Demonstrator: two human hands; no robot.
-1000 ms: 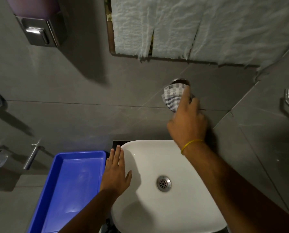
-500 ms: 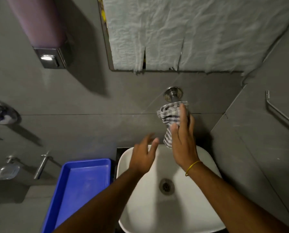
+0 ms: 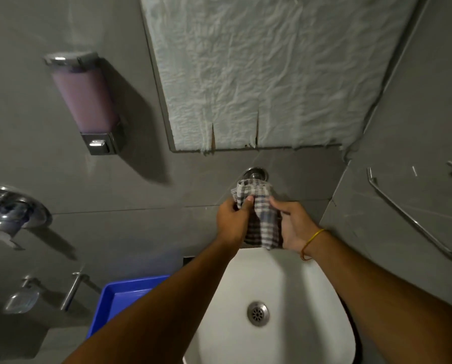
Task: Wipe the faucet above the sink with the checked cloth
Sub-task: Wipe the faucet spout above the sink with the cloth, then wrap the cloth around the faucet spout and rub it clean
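The checked cloth (image 3: 261, 219) is draped over the faucet above the white sink (image 3: 285, 285). Only the faucet's round chrome wall flange (image 3: 255, 173) shows; the spout is hidden under the cloth. My left hand (image 3: 232, 220) grips the cloth's left side, thumb on top of the fabric. My right hand (image 3: 293, 227), with a yellow band on its wrist, holds the cloth's right side. Both hands are wrapped around the covered spout, just above the sink's back rim.
A blue tray (image 3: 119, 298) sits left of the sink. A soap dispenser (image 3: 88, 101) hangs on the grey wall, with a paper-covered mirror (image 3: 266, 74) above the faucet. A chrome towel bar (image 3: 408, 216) is on the right wall, and other chrome fittings (image 3: 12, 211) on the left.
My left hand rose from the sink's edge and took hold of the cloth beside my right hand. The cloth slid down from the flange along the spout. The view tilted upward.
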